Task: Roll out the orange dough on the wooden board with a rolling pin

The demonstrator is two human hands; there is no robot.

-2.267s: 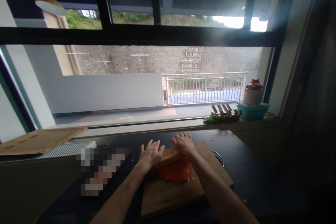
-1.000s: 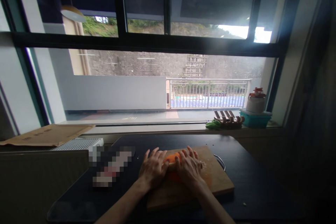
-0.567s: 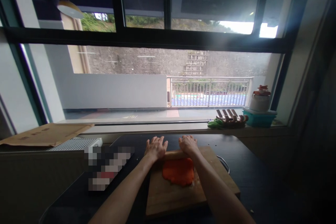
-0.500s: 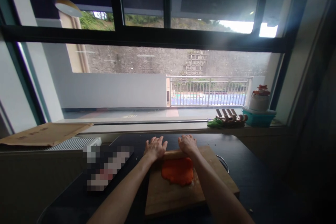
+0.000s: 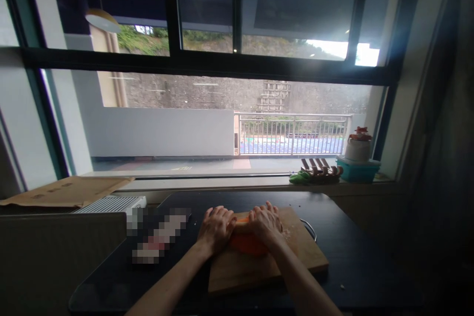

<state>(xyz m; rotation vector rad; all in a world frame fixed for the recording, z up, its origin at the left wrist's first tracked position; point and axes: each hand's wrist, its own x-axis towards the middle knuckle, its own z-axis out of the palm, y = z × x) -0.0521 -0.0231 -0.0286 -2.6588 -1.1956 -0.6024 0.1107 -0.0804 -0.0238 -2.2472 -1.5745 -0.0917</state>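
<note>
A flattened orange sheet, dough or clay (image 5: 249, 246), lies on the wooden board (image 5: 237, 279). Across it rests a wooden rolling pin (image 5: 244, 227), with orange showing on both its far and near sides. My left hand (image 5: 217, 227) curls over the pin's left end, and my right hand (image 5: 265, 222) covers the right end. Both palms bear down on the pin, so its ends are hidden. Part of the orange sheet's right side is behind my right hand. Whitish smears mark the board just right of that hand.
The board sits on a dark table (image 5: 355, 266), its metal handle (image 5: 309, 230) to the right. A blurred-out flat object (image 5: 161, 237) lies at left. Brown cardboard (image 5: 70, 191) rests farther left. On the sill stand a teal box (image 5: 358, 170) and a brown slatted item (image 5: 321, 170).
Both hands have drawn the rolling pin toward me, from the orange sheet's far edge onto the sheet. My fingers, more stretched before, now curl over the pin. The camera view has shifted slightly.
</note>
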